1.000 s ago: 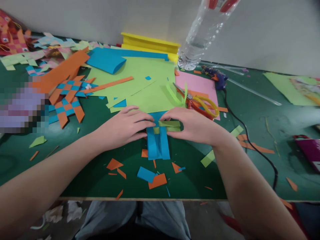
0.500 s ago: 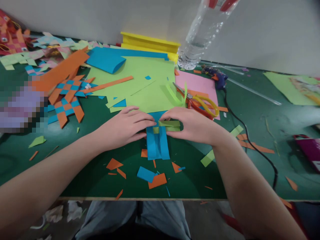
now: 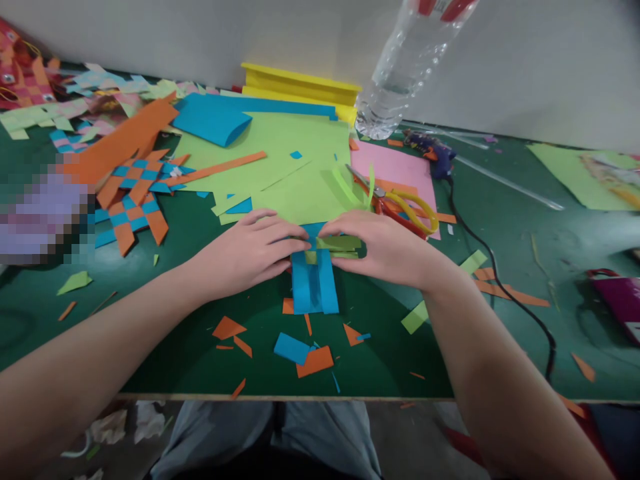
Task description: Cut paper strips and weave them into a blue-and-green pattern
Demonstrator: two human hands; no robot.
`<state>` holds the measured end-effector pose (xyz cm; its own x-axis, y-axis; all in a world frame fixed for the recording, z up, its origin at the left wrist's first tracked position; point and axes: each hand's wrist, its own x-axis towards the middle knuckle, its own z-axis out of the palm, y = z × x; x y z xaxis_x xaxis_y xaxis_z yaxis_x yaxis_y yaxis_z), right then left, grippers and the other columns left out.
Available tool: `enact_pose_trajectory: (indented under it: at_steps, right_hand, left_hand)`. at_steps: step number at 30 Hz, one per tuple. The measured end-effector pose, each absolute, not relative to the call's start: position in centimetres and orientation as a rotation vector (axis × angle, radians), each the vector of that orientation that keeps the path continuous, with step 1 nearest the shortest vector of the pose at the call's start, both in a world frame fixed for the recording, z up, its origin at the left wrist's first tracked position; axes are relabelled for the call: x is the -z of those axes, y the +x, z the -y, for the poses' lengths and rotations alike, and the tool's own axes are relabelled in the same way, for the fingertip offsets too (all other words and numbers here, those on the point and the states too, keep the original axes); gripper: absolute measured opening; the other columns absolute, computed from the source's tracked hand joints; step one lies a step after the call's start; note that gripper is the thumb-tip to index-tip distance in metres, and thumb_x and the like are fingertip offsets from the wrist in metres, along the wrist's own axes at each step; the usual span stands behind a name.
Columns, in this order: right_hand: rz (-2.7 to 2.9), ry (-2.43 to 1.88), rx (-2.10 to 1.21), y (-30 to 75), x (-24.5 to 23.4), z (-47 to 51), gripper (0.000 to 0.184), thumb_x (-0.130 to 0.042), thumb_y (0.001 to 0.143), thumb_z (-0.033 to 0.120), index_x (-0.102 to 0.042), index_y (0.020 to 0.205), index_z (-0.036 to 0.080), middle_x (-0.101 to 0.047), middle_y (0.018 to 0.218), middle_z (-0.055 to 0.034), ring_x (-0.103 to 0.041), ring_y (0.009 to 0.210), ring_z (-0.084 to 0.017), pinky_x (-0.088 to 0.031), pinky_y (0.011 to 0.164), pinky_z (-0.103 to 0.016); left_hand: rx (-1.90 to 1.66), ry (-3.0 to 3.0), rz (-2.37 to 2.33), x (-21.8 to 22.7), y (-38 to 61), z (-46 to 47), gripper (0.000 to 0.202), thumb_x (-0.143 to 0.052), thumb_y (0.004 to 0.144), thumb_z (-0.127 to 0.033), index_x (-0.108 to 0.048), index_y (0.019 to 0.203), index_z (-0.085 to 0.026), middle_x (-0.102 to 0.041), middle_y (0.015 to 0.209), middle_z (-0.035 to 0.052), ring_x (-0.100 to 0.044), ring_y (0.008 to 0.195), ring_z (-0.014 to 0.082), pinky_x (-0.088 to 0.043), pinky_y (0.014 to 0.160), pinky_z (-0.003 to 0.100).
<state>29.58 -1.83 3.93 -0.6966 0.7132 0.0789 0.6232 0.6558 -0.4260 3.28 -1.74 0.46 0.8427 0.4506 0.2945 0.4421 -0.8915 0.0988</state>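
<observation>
Blue paper strips lie side by side, running toward the table's front edge. A folded green paper strip crosses them, and a short piece of it shows between the blue ones. My left hand is closed on the left side of the blue strips, its fingertips at the crossing. My right hand curls around the green strip, thumb and fingers on its upper and lower edges near the crossing. The far ends of the blue strips are partly covered by my fingers.
Behind my hands lie a large green sheet, scissors and a pink sheet. A glue gun trails a black cord. A plastic bottle stands at the back. Woven orange-and-blue pieces lie left; paper scraps sit in front.
The blue strips have shifted slightly away from me, and both hands have moved up a little with them. My grip on the paper stays about the same.
</observation>
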Motion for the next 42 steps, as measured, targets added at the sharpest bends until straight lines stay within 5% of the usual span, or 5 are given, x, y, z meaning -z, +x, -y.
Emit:
enact_pose_trajectory:
  at_steps: [11,18,29,42]
  right_hand:
    - [2.586,-0.994,-0.373,29.78,-3.8,1.77,0.023,-0.058,0.089,0.016,-0.066,0.11,0.02,-0.073,0.112,-0.0055,-0.063,0.109,-0.023,-0.043,0.099,-0.04]
    - [2.617,-1.008,-0.354,29.58,-3.78,1.78,0.015,-0.066,0.091,0.028,-0.07,0.103,0.021,-0.074,0.098,-0.0037,-0.065,0.097,-0.021,-0.042,0.093,-0.039]
    - [2.681,-1.176,-0.488,29.93,-3.97,1.6,0.03,-0.07,0.086,0.042,-0.068,0.104,0.018,-0.068,0.086,-0.0025,-0.06,0.081,-0.019,-0.04,0.081,-0.035]
    - [2.685,-1.194,-0.519,29.76,-3.41,1.46,0.045,-0.07,0.085,0.046,-0.066,0.12,0.017,-0.07,0.095,-0.0055,-0.062,0.088,-0.022,-0.041,0.089,-0.039]
  left_hand:
    - [-0.558,3.006,-0.704,-1.06,3.06,1.8,0.03,-0.044,0.101,-0.02,-0.063,0.123,-0.015,-0.067,0.13,0.0114,-0.062,0.117,0.0276,-0.044,0.105,0.048]
    - [-0.604,3.041,-0.684,-1.14,2.98,1.71,0.027,-0.043,0.104,-0.023,-0.067,0.115,-0.016,-0.072,0.121,0.0073,-0.066,0.11,0.0219,-0.042,0.107,0.043]
    - [-0.643,3.017,-0.796,-0.85,2.68,1.52,0.027,-0.051,0.102,-0.033,-0.065,0.118,-0.015,-0.072,0.118,0.0084,-0.065,0.108,0.0246,-0.048,0.097,0.04]
    - [-0.588,3.003,-0.875,-0.46,3.02,1.53,0.034,-0.047,0.103,-0.04,-0.064,0.12,-0.016,-0.073,0.116,0.0085,-0.065,0.111,0.0234,-0.044,0.096,0.037]
